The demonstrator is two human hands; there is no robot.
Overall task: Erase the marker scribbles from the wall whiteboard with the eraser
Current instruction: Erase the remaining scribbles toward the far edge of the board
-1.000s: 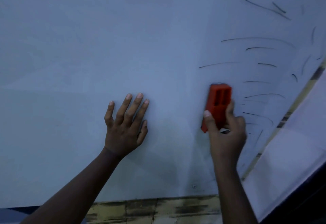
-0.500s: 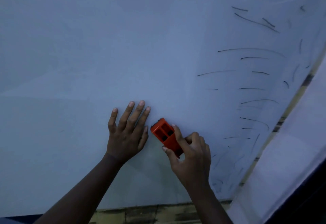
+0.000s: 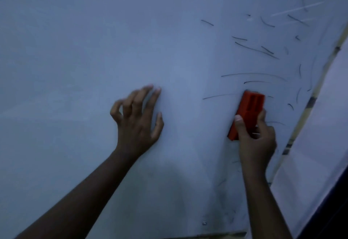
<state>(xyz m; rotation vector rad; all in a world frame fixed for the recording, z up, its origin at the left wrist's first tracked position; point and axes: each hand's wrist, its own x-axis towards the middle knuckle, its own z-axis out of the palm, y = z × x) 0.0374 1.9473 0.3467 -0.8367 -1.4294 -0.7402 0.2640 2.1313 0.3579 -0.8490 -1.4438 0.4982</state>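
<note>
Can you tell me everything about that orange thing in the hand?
It is an orange block-shaped plastic eraser, long and boxy, with two dark rectangular hollows in its back. It stands nearly upright, tilted a little to the right, with its wiping side against the pale whiteboard among thin black marker scribbles. The right hand grips its lower half, thumb on the left edge. Its wiping face is hidden.

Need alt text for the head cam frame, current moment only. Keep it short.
A person's right hand grips an orange eraser against a wall whiteboard, among black marker scribbles that cover the board's right side. The left hand rests on the bare board to the left, fingers partly curled and motion-blurred.
</note>
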